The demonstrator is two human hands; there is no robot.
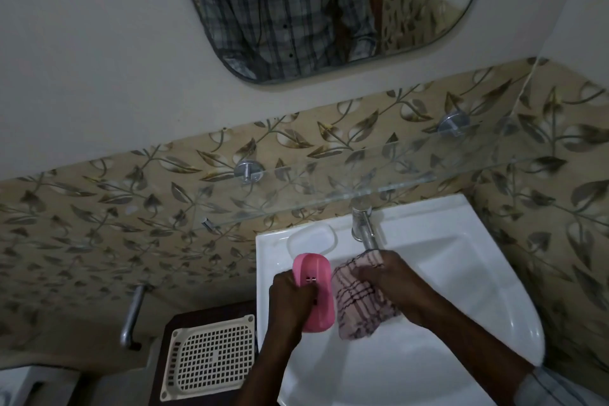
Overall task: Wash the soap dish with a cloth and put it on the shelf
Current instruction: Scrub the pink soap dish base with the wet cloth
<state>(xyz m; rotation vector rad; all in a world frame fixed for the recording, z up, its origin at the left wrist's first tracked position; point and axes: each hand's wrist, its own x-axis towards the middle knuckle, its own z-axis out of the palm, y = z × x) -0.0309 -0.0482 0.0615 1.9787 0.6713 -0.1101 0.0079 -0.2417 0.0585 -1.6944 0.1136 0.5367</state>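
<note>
A pink soap dish (315,287) is held over the left side of the white sink (461,273). My left hand (290,298) grips its left edge, fingers curled over the face with small drain slots. Just to its right, my right hand (384,277) clasps a pink cloth with dark checks (359,306), which hangs down into the basin and touches the dish's right side. A glass shelf (329,188) on two metal brackets runs along the tiled wall above the sink.
A metal tap (364,227) juts out over the basin right behind the cloth. A moulded soap recess (311,239) lies on the sink's rim. A cream perforated tray (207,359) rests on a dark stand at the left. A mirror (329,10) hangs above.
</note>
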